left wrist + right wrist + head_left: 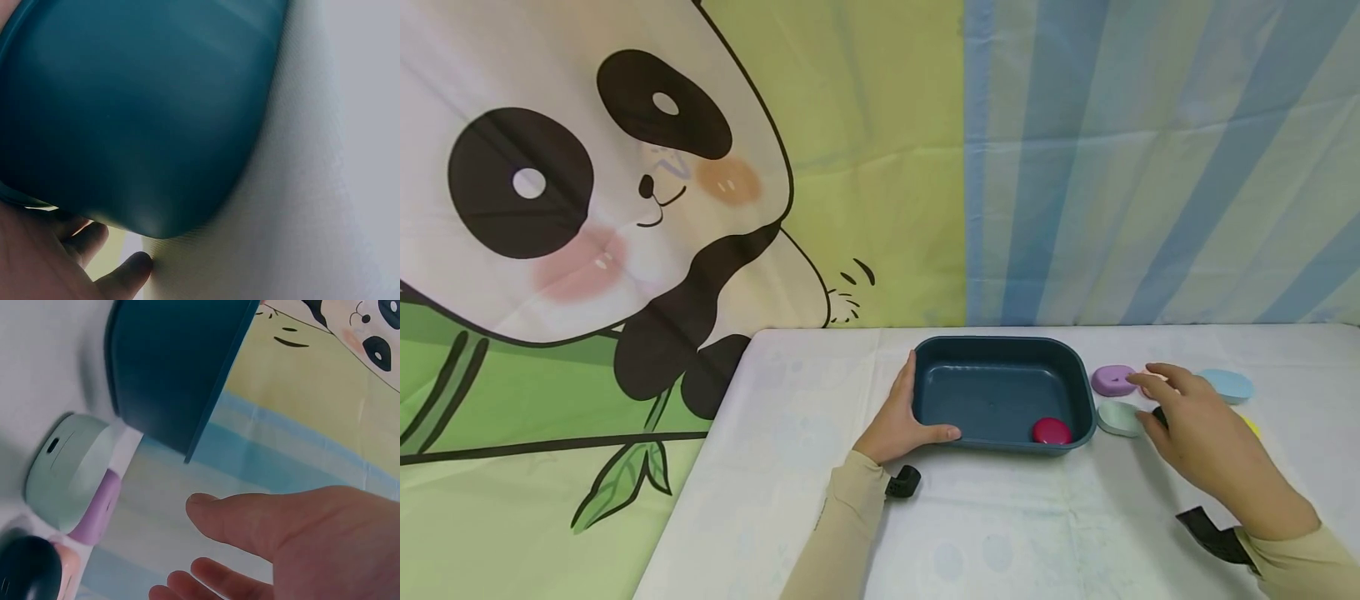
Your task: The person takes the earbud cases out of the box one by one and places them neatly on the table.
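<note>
A dark blue rectangular tray (985, 387) sits at the back of the table. My left hand (891, 425) grips its left end, thumb over the front rim and fingers along the side wall. In the tray's front right corner lies a red computer mouse (1052, 431). To the right, my right hand (1210, 442) hovers with fingers spread, holding nothing. Under and around it are a pale green mouse (65, 475), a purple mouse (1112, 380), a dark mouse (28, 569), a pink mouse (67, 569) and a light blue mouse (1227, 385). A yellow piece (1252, 426) is mostly hidden by that hand.
A white cloth (1000, 533) covers the table. Behind its back edge hangs a printed curtain (880, 167) with a panda and blue stripes. The pale green and purple mice lie close against the tray's right side.
</note>
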